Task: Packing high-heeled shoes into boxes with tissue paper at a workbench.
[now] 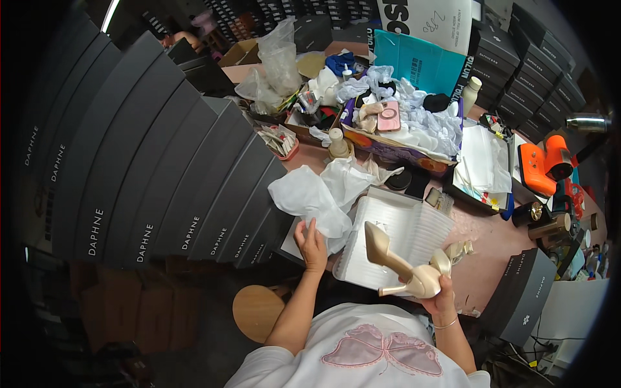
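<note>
A cream high-heeled shoe [424, 282] was held in the right hand [442, 299] above the near side of an open white box [427, 224] on a pink worktop [486, 238]. The fingers were closed on the rear of the shoe, beside the heel cup; the toe slanted up and to the left, and the slender heel pointed left. The left hand [312, 249] lay at the lower edge of a white paper sheet [304, 194], its fingertips against it; whether they pinched the sheet or merely rested there could not be told. A pale, shiny piece [460, 249] just beyond the right hand was possibly a second strap or shoe, too small in this view to settle.

The shoe was judged light, firm along the sole and heel, smooth enough to slip, and prone to scuffs; the heel cup or the middle of the sole seemed the sound hold, rather than the thin heel. The paper looked soft, nearly weightless and easily torn, best taken by an edge. Dark boxes [136, 155] stood stacked at left.
</note>
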Available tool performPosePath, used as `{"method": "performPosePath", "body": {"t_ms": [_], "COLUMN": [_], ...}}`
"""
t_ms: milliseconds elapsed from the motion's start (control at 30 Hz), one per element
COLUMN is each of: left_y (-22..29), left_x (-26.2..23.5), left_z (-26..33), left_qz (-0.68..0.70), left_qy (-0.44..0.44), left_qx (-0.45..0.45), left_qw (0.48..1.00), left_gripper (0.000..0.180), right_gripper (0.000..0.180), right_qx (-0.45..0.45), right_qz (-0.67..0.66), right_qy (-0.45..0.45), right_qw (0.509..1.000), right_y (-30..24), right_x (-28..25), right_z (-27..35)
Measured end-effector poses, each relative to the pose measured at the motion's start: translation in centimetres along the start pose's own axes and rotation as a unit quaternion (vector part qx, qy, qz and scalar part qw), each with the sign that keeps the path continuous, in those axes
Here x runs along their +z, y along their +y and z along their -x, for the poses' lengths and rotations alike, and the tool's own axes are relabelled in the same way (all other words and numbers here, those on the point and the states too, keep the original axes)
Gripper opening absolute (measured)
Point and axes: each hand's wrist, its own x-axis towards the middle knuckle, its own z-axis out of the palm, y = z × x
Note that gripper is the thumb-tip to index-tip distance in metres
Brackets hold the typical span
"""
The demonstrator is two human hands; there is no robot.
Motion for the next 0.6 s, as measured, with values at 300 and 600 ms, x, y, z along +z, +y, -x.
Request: {"method": "performPosePath", "body": {"t_ms": [300, 600], "left_y": [3.3, -4.8], "left_x": [-5.8, 1.4], "left_z": [1.2, -0.6], "left_qz": [-0.009, 0.027], "left_qy": [-0.158, -0.117], "left_qx": [0.105, 0.093], "left_qw": [0.982, 0.988], "left_gripper": [0.049, 0.023], "right_gripper": [0.081, 0.082], "right_qx": [0.036, -0.004], "right_qz": [0.030, 0.038], "right_qy": [-0.112, 0.001], "right_qw": [0.993, 0.999], "right_y": [3.5, 9.6], "right_x": [1.3, 3.7], "right_z": [2.3, 8.4]}}
